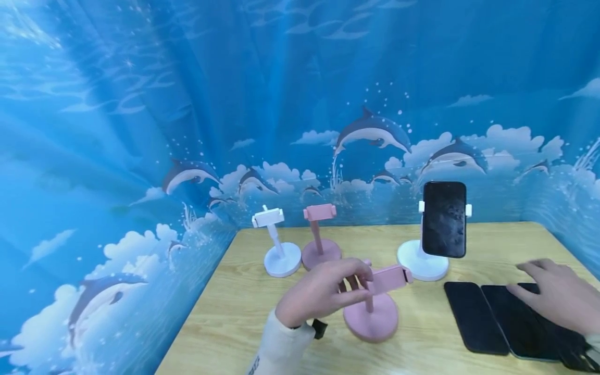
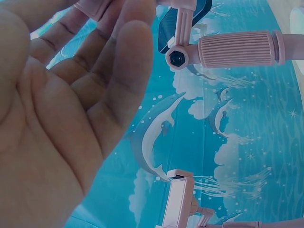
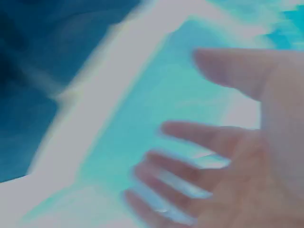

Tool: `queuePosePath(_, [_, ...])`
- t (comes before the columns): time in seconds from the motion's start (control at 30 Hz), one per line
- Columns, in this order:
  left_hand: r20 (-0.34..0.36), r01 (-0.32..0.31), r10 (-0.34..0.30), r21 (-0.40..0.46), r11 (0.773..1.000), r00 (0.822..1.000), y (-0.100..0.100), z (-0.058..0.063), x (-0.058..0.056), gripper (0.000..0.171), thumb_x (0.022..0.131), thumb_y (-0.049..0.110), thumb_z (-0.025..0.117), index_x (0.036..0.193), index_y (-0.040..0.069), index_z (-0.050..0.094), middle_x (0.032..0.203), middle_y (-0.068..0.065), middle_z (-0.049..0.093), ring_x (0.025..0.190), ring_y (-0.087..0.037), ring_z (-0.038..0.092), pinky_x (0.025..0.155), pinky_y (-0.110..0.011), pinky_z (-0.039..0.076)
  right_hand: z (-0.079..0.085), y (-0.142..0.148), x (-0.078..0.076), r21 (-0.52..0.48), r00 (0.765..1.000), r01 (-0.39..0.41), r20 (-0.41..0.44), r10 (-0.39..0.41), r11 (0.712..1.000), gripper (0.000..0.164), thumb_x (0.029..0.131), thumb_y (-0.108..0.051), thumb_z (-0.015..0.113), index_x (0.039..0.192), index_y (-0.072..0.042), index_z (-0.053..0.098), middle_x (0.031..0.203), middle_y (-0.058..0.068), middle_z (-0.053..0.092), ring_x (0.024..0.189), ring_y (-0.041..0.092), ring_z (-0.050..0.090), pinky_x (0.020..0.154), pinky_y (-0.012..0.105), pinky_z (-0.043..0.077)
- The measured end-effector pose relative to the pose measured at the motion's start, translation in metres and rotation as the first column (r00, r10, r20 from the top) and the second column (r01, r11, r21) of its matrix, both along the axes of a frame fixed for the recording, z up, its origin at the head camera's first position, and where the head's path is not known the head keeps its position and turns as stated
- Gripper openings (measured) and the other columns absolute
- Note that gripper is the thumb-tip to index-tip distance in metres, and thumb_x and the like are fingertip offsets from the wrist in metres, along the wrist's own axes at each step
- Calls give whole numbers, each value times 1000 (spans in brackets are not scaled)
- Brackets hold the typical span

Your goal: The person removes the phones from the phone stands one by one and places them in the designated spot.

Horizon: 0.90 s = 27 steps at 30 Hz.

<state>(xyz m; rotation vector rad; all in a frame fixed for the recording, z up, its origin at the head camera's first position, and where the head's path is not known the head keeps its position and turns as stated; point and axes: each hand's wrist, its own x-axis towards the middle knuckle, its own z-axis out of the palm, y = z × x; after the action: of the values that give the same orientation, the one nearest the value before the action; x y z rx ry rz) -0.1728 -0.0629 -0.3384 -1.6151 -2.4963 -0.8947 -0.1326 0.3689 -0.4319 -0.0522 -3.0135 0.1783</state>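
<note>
My left hand [image 1: 325, 291] pinches the left end of the clamp on a pink phone stand [image 1: 373, 323] at the middle of the table. That stand's round base sits on the wood, and its clamp tilts slightly. In the left wrist view, the fingers [image 2: 130, 71] curl at the clamp, with the ribbed pink stem [image 2: 237, 49] beside them. On the right, my right hand [image 1: 560, 294] hovers with spread fingers over dark phones lying side by side, partly covering them. The leftmost phone [image 1: 475, 317] shows fully. Blurred in the right wrist view, the right hand [image 3: 228, 166] holds nothing.
Behind the hands, a white stand [image 1: 283, 260] and another pink stand [image 1: 322, 253] stand side by side. A white stand [image 1: 422, 265] at the back right carries an upright phone [image 1: 444, 219]. A blue dolphin-print curtain [image 1: 281, 104] hangs along the table's back and left.
</note>
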Motion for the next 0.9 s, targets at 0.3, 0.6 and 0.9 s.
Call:
queuePosePath(0.3, [20,-10,10,-30,1000,1000,2,3,4,18,92,34,61,105,24,55,91,19,57,81,13,53,68,-7,46,118,-150,51,-60,706,-506,-602,373,861,35,88,-39,66,118,-21,64,121,-4,58,103,14,57,87,12,44])
queuePosePath(0.6, [2,-16,16,-16,1000,1000,5,0,4,21,92,35,61,108,22,57,92,17,59,82,13,53,69,-8,47,117,-163,52,-80,701,-455,-647,302,887,55,79,-32,75,129,-16,57,135,5,51,113,25,52,90,23,48])
queuePosePath(0.9, [0,-29,29,-8,1000,1000,5,-1,4,23,92,41,59,106,23,56,90,19,58,81,13,53,67,-7,46,108,-163,43,-100,741,-425,-609,283,899,59,74,-23,78,129,-20,57,129,1,52,107,19,55,69,22,50])
